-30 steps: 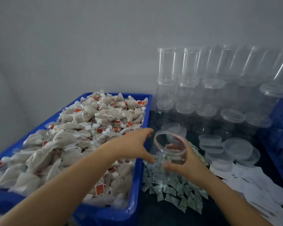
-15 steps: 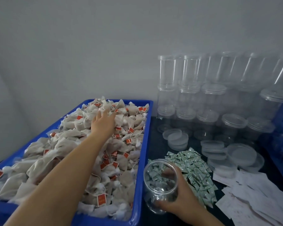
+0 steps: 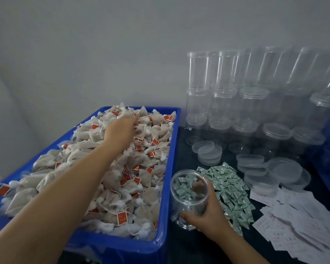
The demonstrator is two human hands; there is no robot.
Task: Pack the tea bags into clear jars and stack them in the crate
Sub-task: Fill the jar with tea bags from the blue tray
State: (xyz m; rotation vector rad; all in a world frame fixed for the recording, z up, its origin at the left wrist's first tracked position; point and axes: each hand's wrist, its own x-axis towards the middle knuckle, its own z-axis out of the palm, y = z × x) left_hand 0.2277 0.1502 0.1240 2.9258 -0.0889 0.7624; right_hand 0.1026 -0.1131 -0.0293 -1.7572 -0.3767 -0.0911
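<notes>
Tea bags (image 3: 111,187) lying left of your jar (image 3: 189,197).
Your left hand (image 3: 120,132) is grasping bags; your right hand (image 3: 208,216) is gripping the upright jar.

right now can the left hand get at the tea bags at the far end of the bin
Probably yes. The left hand already rests on the tea bags near the far end of the open blue bin, and nothing covers the heap.

Bare forearms, seemingly sleeveless; ringless hands (image 3: 120,131).
</notes>
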